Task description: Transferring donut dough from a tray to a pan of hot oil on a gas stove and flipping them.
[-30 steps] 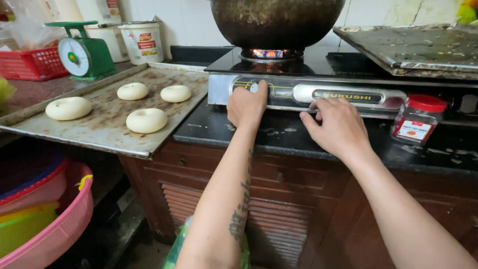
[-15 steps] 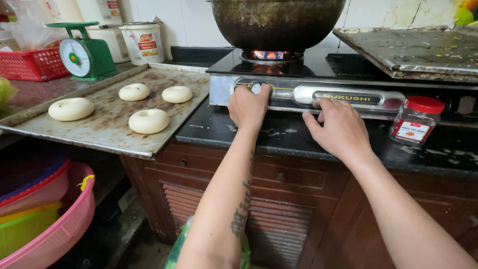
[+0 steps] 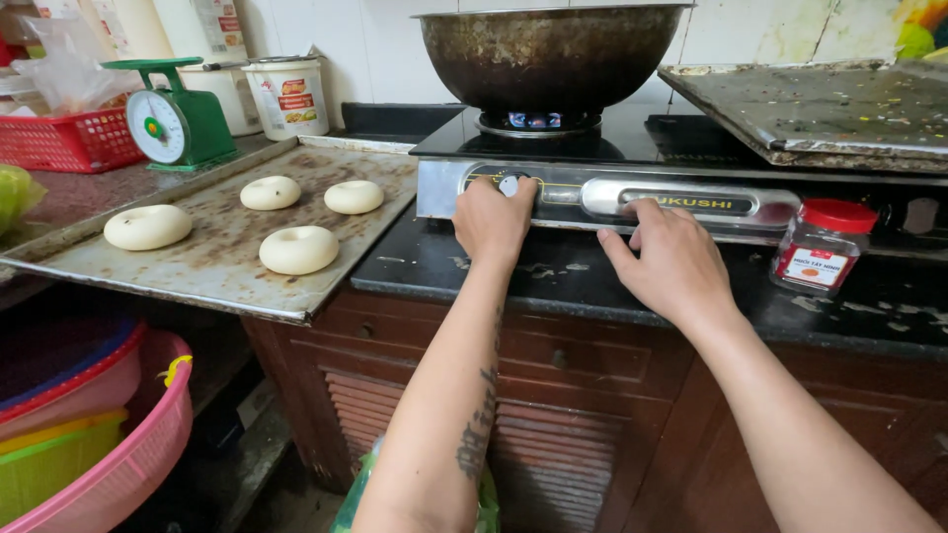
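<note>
Four pale dough rings [image 3: 298, 249] sit on our scuffed metal tray [image 3: 197, 281]. Our left hand [image 3: 494, 219] pinches the stove's round knob [image 3: 508, 185] (steel panel, blue flame under a dark wok [image 3: 548, 54]). Right hand [image 3: 671, 265] rests half-open, holding nothing, fingertips on the stove [image 3: 691, 202] front beside a red-capped jar [image 3: 823, 247].

Four dough rings [image 3: 298, 249] are lying on one metal tray [image 3: 197, 271]; a second tray [image 3: 820, 109] is sitting on the stove. One dark wok [image 3: 548, 54] is heating over one lit burner [image 3: 538, 120]. One green scale [image 3: 170, 114], one red basket [image 3: 64, 143], two white tubs [image 3: 288, 96], one red-lidded jar [image 3: 825, 245] are standing by; two hands [image 3: 494, 219] are showing
</note>
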